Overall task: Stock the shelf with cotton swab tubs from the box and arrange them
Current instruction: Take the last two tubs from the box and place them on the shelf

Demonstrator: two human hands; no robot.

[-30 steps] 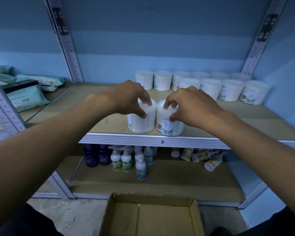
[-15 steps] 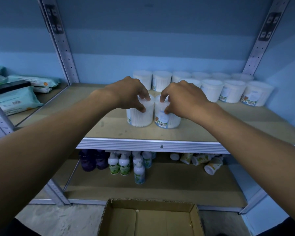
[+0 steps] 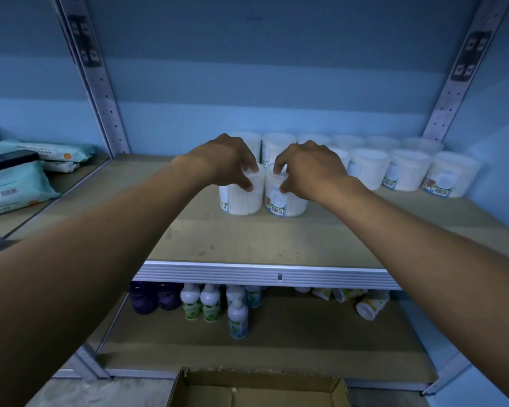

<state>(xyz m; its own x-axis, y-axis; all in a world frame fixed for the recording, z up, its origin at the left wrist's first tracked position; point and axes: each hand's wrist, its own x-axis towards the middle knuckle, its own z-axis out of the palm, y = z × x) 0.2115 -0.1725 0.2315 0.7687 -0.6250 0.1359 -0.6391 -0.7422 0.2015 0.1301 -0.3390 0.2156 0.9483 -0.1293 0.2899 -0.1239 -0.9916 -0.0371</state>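
Two tubs are in our grip, but nearest us sits the cardboard box [image 3: 257, 390], open on the floor, and the part we can see holds nothing. Beyond it the shelf [image 3: 265, 245] shows a broad bare strip behind its metal front edge, so we have plenty of room to work. Our left hand [image 3: 227, 161] curls over the lid of the left tub [image 3: 241, 198], fingers and thumb pinching its rim; our right hand [image 3: 309, 168] pinches the top of the right tub [image 3: 285, 201] the same way. Both tubs stand upright on the board, side by side and nearly touching. Gripping high on the lids, we risk tipping a tub or popping a lid if the base drags on the wood. Just behind wait the stocked rows [image 3: 406, 168] along the back wall; a hard shove could knock them out of line. Open board remains to the left.
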